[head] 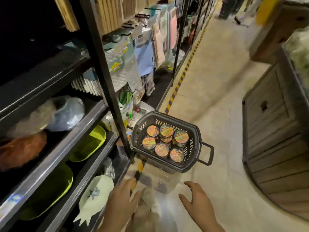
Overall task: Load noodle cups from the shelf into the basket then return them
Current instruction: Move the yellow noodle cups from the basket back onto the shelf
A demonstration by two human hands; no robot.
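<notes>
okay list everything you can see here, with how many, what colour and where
basket: one, dark grey, on the floor beside the shelf post
noodle cups: seven lids visible, iridescent, in the basket
trays: two, lime green, lower shelves at left
bags: clear and orange, middle shelf at left
cloths: many, blue, pink, white, hanging further along
crate: one, grey wood, right
hands: left, right, both empty, fingers spread, bottom

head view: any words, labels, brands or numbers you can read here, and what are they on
None can be read.
Foil lids of the noodle cups in the dark plastic basket: print present, blurred.
Hanging cloth packets on the black metal shelf rack: header labels too small.
Shelf-edge tag at lower left: smeared.
</notes>
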